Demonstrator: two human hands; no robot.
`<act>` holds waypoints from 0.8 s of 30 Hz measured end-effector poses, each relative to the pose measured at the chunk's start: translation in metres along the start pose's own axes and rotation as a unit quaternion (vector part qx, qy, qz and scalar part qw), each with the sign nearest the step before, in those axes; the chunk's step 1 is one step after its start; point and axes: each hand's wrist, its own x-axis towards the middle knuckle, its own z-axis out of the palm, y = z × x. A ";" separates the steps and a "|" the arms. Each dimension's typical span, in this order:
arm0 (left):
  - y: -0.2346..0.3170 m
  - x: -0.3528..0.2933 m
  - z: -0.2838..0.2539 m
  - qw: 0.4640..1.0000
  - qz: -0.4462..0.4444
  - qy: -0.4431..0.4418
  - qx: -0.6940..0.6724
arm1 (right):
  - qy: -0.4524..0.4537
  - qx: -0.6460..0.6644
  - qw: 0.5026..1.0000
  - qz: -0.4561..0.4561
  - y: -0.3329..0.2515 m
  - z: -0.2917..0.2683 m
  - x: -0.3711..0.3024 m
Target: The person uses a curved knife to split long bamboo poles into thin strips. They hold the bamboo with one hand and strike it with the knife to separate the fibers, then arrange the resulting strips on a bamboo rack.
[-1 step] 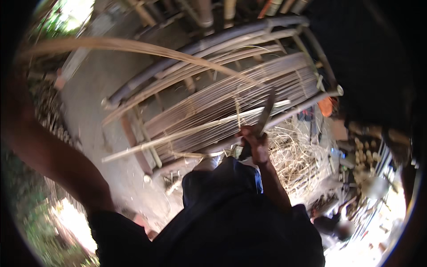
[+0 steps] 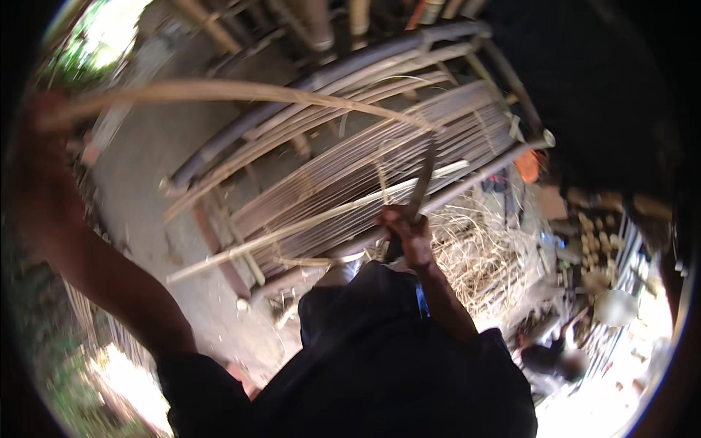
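My left arm reaches out to the far left, where my left hand (image 2: 50, 120) is dark and blurred, closed around one end of a long, thin bamboo strip (image 2: 219, 90). The strip bows across the view, its other end above the slats of a bamboo bench (image 2: 299, 186). My right hand (image 2: 409, 232) is closed on the handle of a long-bladed knife (image 2: 423, 177) at the bench's near edge. The dark blade points up and away, its tip close below the strip's far end. A pale bamboo pole (image 2: 314, 220) lies lengthwise over the slats, behind the blade.
A heap of pale shavings (image 2: 478, 259) lies right of my right hand. An orange object (image 2: 526, 166) sits by the bench's right corner. Another person (image 2: 544, 358) is at lower right, near long poles. Upright bamboo poles (image 2: 358, 18) stand beyond the bench.
My left hand shows more fully at the left edge, and the strip's near part sits a little lower. The right hand and knife appear slightly further left as the whole view shifts.
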 end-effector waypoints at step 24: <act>0.126 -0.268 0.258 0.895 -0.218 -0.385 -0.063 | 0.114 0.174 0.978 0.033 0.081 -0.078 0.299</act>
